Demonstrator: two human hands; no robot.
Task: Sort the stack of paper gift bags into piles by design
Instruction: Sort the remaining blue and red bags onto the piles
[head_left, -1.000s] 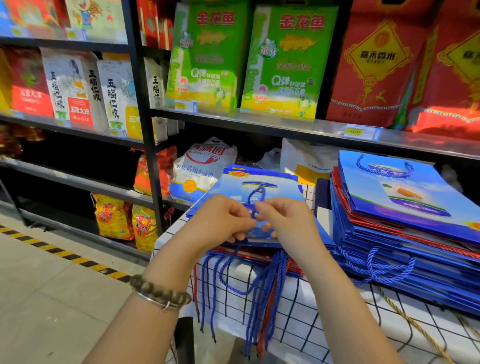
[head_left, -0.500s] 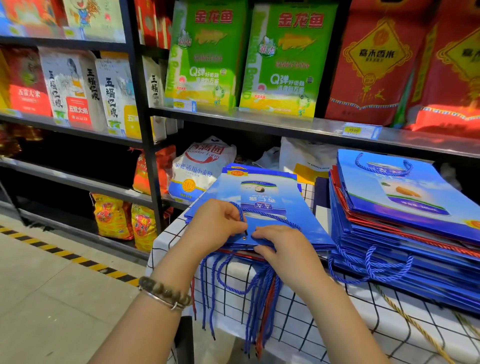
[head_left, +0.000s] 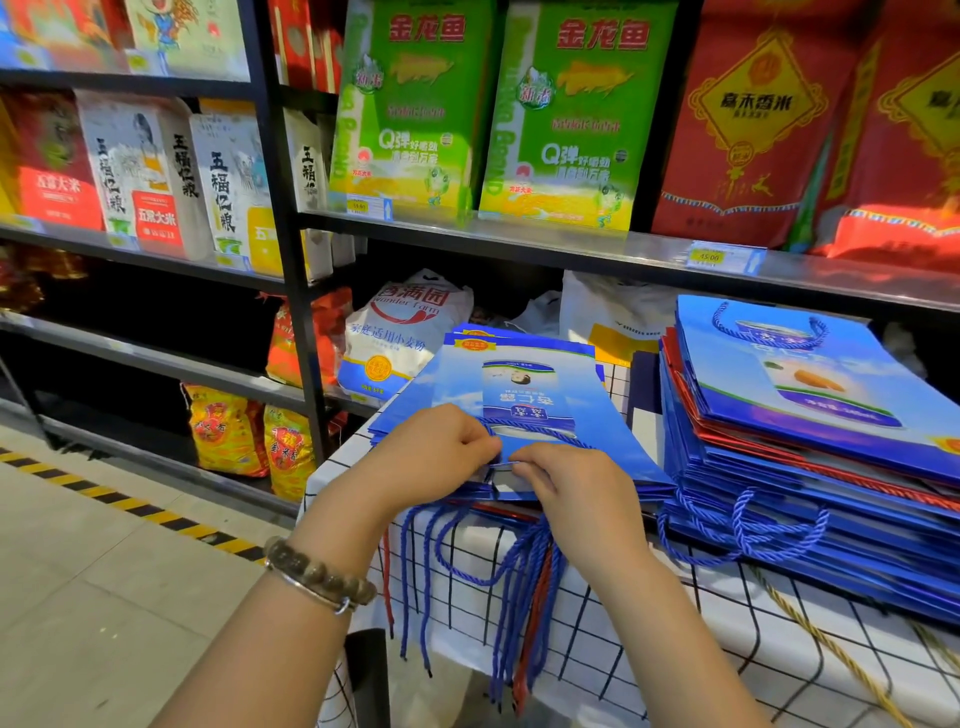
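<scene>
A low pile of flat blue gift bags (head_left: 524, 395) lies on the table in front of me, the top one printed with a can picture. My left hand (head_left: 434, 452) pinches the top bag's blue rope handle at the near edge. My right hand (head_left: 566, 483) rests on that same edge with fingers curled over it, touching the left hand. Blue and red rope handles (head_left: 519, 587) hang off the table front. To the right stands a taller stack of blue and red bags (head_left: 810, 447), topped by a bag with a carrot-like picture.
A white tablecloth with a black grid (head_left: 675, 654) covers the table. Black metal shelves (head_left: 519, 244) behind carry rice and flour sacks. A flour sack (head_left: 395, 338) sits just past the low pile. A tiled floor with yellow-black tape (head_left: 130, 504) lies to the left.
The top blue bag has come down flat onto the low pile. Both hands have slid back to its near edge, and its rope handle now lies on the bag's face.
</scene>
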